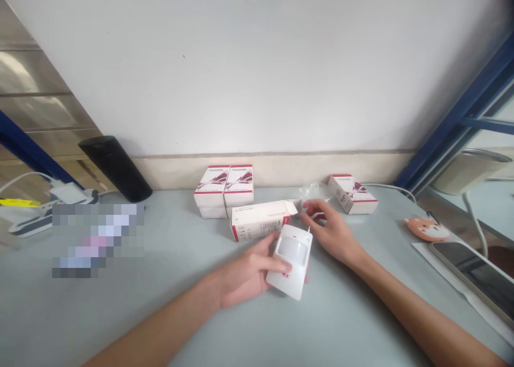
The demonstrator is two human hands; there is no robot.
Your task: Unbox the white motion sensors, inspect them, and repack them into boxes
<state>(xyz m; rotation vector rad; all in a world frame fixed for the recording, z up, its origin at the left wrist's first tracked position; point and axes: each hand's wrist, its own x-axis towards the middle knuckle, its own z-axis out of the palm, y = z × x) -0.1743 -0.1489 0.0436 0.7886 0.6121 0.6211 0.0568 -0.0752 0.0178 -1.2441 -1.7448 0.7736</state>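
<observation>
My left hand (257, 270) is closed around a white motion detector (292, 260), thumb across its front below the sensor window. A short thin stub sticks up at the detector's top right corner. Just behind it, a white and red detector box (261, 221) lies on its side, its flap open toward the right. My right hand (329, 229) is beside that flap with its fingers curled together; what they pinch, if anything, cannot be made out. Behind those fingers lies a clear plastic bag (315, 190), partly hidden.
Two similar boxes (212, 195) stand against the wall, and another box (353, 194) is at right. A black cylinder-like object (116, 169) and a power strip (52, 214) are at left. An orange animal-faced item (427, 229) and a phone (474, 276) lie at right.
</observation>
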